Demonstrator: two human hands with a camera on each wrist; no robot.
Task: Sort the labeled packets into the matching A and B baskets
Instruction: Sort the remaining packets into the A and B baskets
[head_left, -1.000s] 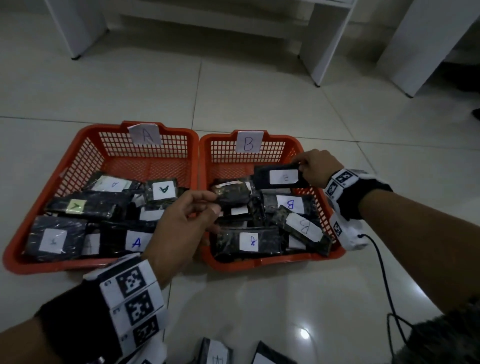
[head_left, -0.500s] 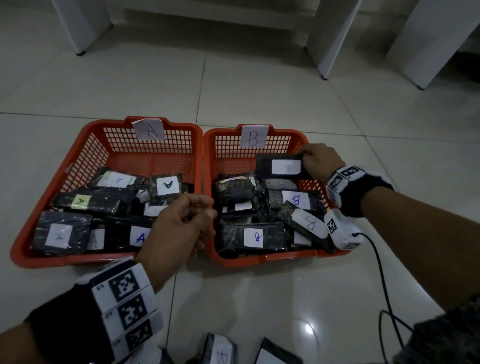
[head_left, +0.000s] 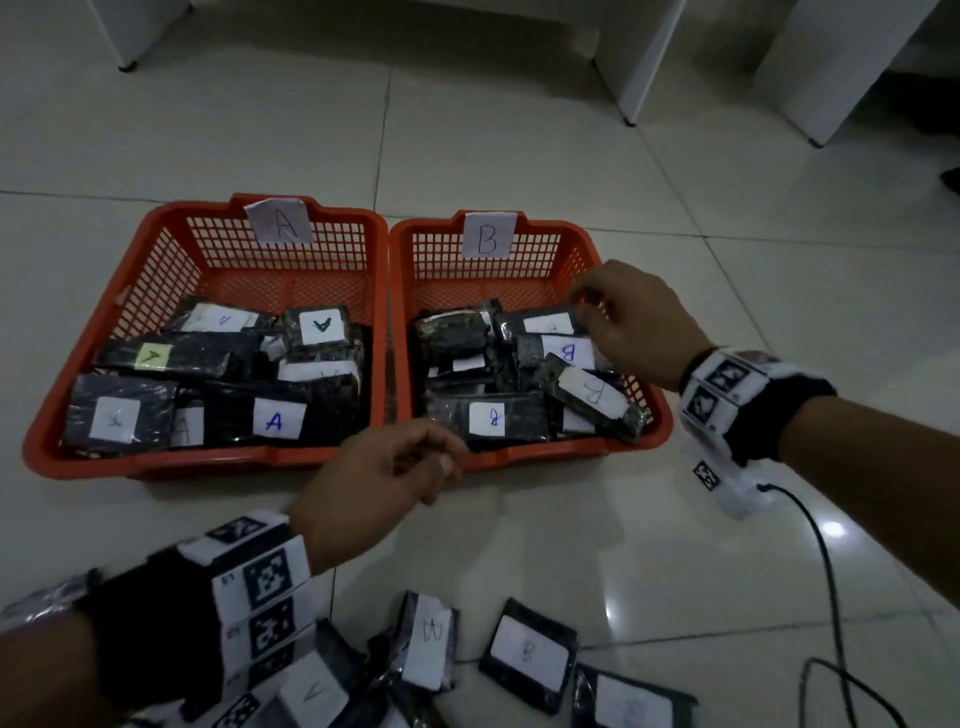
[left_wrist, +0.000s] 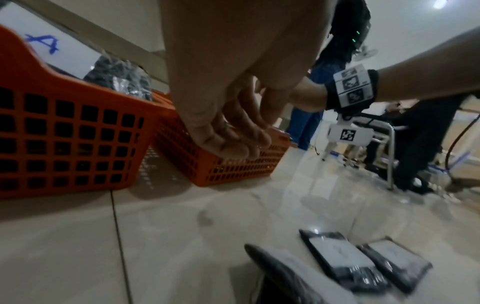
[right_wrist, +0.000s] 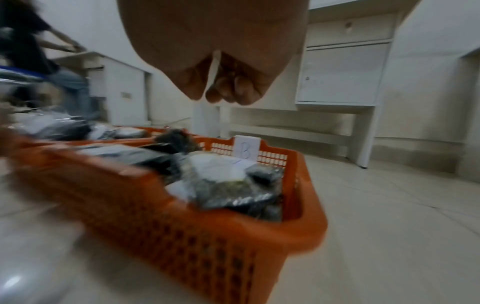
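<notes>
Two orange baskets stand side by side on the floor: basket A (head_left: 208, 462) on the left with its A label (head_left: 280, 223), basket B (head_left: 571, 452) on the right with its B label (head_left: 488, 241). Both hold several dark packets with white labels. My left hand (head_left: 415, 467) hovers in front of the baskets' near rims, fingers loosely curled and empty, as the left wrist view confirms (left_wrist: 233, 144). My right hand (head_left: 597, 312) hangs above the right side of basket B, beside a labeled packet (head_left: 545, 323) lying there. In the right wrist view this hand (right_wrist: 221, 90) holds nothing.
Several loose packets lie on the floor near me, among them a B packet (head_left: 527, 652) and another (head_left: 428, 639). A black cable (head_left: 831, 571) runs from my right wrist. White furniture legs (head_left: 639, 62) stand behind the baskets. A person's legs (left_wrist: 303, 127) show in the background.
My left hand let go of a packet in basket B and drew back toward me. My right hand set its packet down at the back of basket B and released it.
</notes>
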